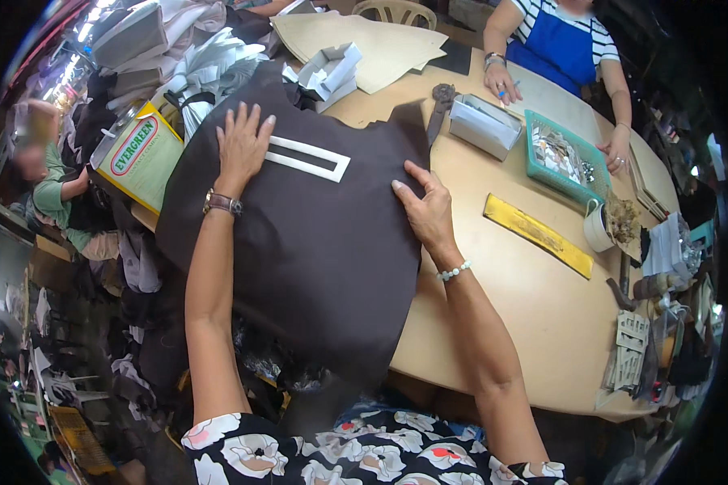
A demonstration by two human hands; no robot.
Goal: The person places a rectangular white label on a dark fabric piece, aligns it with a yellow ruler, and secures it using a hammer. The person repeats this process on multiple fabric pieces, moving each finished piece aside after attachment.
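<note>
A large dark brown cut sheet (315,259), fabric or leather, lies over the table and droops at its near edge. On it rests a narrow white rectangular frame (341,168) with a long slot. My left hand (243,141) lies flat, fingers spread, on the sheet and at the frame's left end, hiding that end. Near the sheet's right edge, my right hand (429,206) rests with thumb and forefinger stretched out and apart. Its remaining fingers are partly hidden, and nothing shows in its grasp.
A yellow tin (141,158) stands left. Beyond the sheet are an open white box (329,69) and beige sheets (356,40). To the right lie a white box (485,125), teal basket (570,186) and yellow bar (538,234). Across the table, a person in a blue apron (550,48) works.
</note>
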